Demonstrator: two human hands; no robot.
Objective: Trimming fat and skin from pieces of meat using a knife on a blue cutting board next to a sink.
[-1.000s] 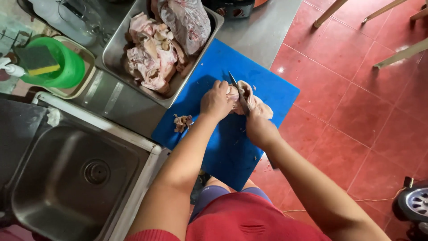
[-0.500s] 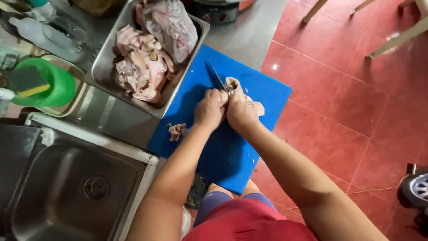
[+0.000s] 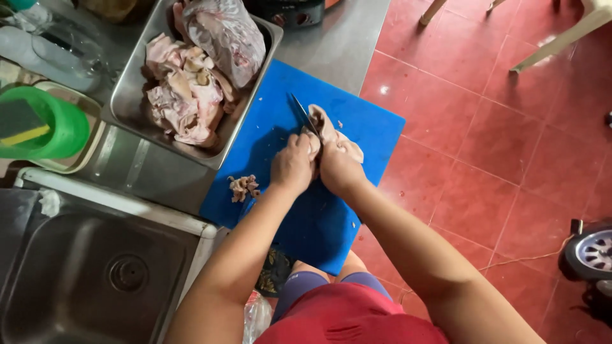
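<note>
Now the meat [image 3: 336,137] lies on the blue board [image 3: 306,210] on the desk [image 3: 338,44]. Left hand [image 3: 292,167] grips a knife [image 3: 305,116], right hand [image 3: 339,169] presses the meat. Scraps [image 3: 243,186] sit nearby, a tray [image 3: 127,89] beside the board.

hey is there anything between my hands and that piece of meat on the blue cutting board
Nothing visible. Both the left hand and the right hand are already at the meat on the cutting board, beside the knife.

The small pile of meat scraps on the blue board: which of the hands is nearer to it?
Left. The left hand is just right of the scrap pile, not touching it. The right hand is farther away, beyond the left hand.
</note>
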